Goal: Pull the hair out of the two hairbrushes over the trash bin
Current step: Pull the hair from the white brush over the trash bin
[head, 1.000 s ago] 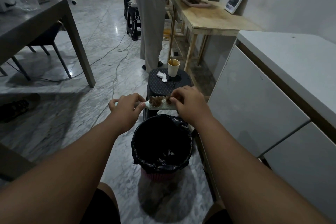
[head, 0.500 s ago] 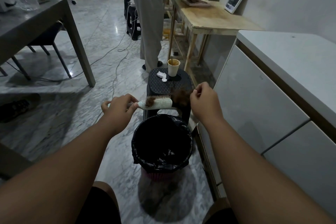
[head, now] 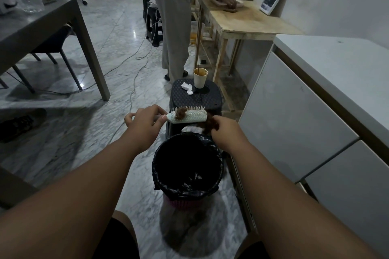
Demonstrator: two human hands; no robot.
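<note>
My left hand [head: 144, 121] grips the handle of a pale green hairbrush [head: 190, 117], held level with its bristles up, just beyond the trash bin [head: 187, 166]. A small tuft of brown hair [head: 181, 112] still sits in the bristles near the handle end. My right hand [head: 225, 131] pinches a bigger clump of brown hair [head: 208, 125] off the brush's far end, above the bin's back rim. The bin is lined with a black bag. Only one hairbrush is in view.
Behind the bin stands a black stool [head: 196, 99] with a paper cup [head: 200, 78] and crumpled tissue [head: 187, 87]. A white cabinet [head: 305, 111] is close on the right, a grey table [head: 42, 27] at left. A person [head: 174, 17] stands at a wooden table [head: 242, 21]; cables cross the floor.
My right hand pulled a clump of hair off the brush toward the right, then lowered it toward the bin's rim. The left hand kept the brush nearly still.
</note>
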